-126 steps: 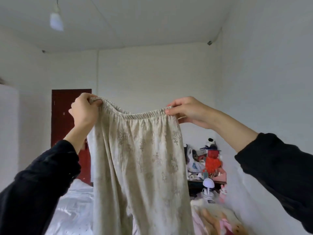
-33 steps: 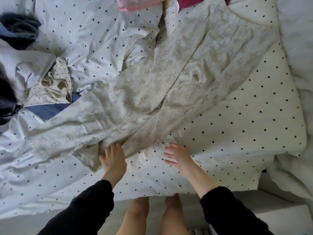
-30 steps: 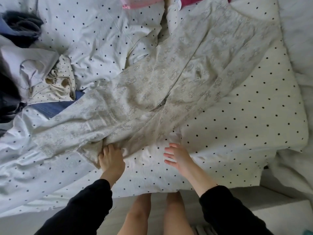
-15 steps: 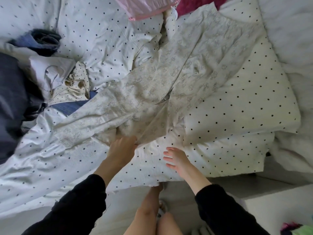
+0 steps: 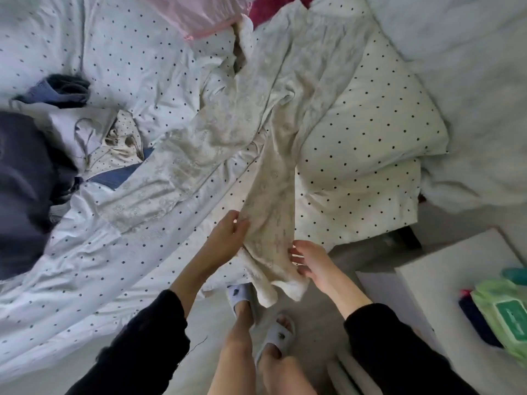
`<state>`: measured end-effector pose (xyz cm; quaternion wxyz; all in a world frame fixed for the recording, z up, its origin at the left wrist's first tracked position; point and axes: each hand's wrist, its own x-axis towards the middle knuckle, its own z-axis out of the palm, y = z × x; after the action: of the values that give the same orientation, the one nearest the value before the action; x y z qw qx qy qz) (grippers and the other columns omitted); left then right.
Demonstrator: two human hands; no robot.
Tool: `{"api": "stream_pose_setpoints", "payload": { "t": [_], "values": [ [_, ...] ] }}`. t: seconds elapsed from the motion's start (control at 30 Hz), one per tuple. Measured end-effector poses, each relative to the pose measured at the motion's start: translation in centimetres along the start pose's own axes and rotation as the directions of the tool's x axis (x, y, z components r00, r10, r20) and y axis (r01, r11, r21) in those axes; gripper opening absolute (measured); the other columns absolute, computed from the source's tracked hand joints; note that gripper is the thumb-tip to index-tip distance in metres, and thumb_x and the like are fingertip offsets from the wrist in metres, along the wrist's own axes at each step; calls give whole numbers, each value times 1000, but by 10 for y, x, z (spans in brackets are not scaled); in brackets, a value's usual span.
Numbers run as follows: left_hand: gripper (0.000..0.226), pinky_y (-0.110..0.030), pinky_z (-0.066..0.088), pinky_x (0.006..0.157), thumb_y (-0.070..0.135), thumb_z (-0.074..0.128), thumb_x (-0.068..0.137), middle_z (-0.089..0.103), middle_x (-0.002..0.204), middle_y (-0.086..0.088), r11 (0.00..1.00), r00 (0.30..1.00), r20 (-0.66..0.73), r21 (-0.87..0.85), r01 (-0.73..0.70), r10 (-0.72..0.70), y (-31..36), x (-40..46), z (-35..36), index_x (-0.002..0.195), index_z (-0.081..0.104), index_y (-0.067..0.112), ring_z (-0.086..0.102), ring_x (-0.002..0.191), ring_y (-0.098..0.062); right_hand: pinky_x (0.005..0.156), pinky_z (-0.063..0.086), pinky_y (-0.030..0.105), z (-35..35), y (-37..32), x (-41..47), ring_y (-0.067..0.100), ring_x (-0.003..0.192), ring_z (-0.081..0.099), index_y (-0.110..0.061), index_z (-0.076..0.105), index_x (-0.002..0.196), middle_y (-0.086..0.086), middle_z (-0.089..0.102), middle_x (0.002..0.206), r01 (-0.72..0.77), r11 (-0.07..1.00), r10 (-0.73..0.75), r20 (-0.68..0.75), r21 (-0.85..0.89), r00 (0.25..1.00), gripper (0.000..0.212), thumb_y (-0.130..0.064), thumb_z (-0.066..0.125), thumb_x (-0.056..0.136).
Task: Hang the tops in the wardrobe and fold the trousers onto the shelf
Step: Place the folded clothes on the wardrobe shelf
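Cream patterned trousers [image 5: 273, 178] lie across the polka-dot bedding [image 5: 119, 246], waistband toward the far right. One leg stretches left over the bed. The other leg is drawn toward me, its cuff hanging past the bed's edge. My left hand [image 5: 228, 235] grips that leg's left side, fingers curled into the cloth. At the leg's right edge my right hand [image 5: 309, 259] touches the cuff with its fingers loosely spread; whether they pinch it is not clear.
A dotted pillow [image 5: 368, 143] lies right of the trousers. Dark and grey clothes [image 5: 34, 155] pile at the left, a pink garment [image 5: 199, 15] at the top. A white cabinet [image 5: 462, 283] with a green wipes pack [image 5: 510, 315] stands at right. My slippered feet [image 5: 262, 315] are on the floor.
The trousers went from held up in the air to lying on the bed. My left hand has since pulled one leg toward me and to the right; my right hand now meets its cuff.
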<state>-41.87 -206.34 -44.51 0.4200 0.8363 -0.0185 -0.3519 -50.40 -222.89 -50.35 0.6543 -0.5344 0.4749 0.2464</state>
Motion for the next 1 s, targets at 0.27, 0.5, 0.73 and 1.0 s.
{"api": "stream_pose_setpoints", "payload": {
  "t": [0.27,0.5,0.73,1.0],
  "values": [
    [23,-34,54,79,18,61,90,66,100,-18,944,949,156,-144,296,-273,-59,-15,-18,103,65,-1,64,89,-26,91,41,31,17,33,-2,20,117,50,-8,44,136,4,49,134,49,960,-44,25,-276,999,47,-34,43,97],
    [12,-27,44,68,19,61,89,64,86,-6,954,962,25,140,265,-271,-138,0,-38,83,66,10,57,78,-19,99,35,32,75,75,33,21,130,40,-10,33,143,5,37,147,15,962,-5,39,-272,999,48,-28,41,100],
    [28,-24,40,61,38,52,94,58,86,1,972,985,-121,185,142,-121,-191,23,-73,97,59,10,54,77,-14,88,34,24,131,100,80,20,120,46,-9,38,140,8,44,141,45,990,-52,-54,-135,997,42,-22,39,101],
    [22,-27,38,84,20,61,90,58,100,-2,965,989,-60,221,144,-134,-230,48,-85,111,63,11,55,95,-17,68,33,28,169,116,99,18,79,45,7,59,89,21,51,80,26,999,-21,-170,27,985,27,-19,50,94]
  ]
}}
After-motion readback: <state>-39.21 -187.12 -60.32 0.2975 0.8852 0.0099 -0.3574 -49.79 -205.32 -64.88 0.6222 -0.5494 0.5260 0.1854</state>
